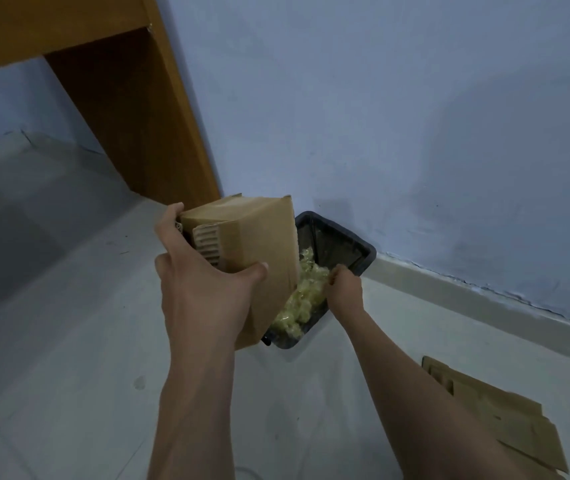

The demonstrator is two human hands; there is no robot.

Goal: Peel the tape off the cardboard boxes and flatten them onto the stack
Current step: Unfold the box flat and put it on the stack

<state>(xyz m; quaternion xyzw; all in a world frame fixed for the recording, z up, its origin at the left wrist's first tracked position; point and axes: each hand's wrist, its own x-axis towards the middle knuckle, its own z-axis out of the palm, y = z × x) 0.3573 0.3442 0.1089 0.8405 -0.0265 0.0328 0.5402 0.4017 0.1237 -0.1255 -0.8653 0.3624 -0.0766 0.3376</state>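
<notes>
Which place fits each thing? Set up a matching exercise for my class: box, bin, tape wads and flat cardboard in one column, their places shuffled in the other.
1. box
2. bin
3. tape wads
4. flat cardboard

A. inside the bin
B. on the floor, lower right
C. in the left hand
D. by the wall

Pairs: 1-C, 2-D, 3-A, 4-B

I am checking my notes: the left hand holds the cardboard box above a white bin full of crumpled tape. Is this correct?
Not quite: the bin is black, not white. The head view shows the left hand holding the cardboard box above it, with crumpled tape inside.
</notes>
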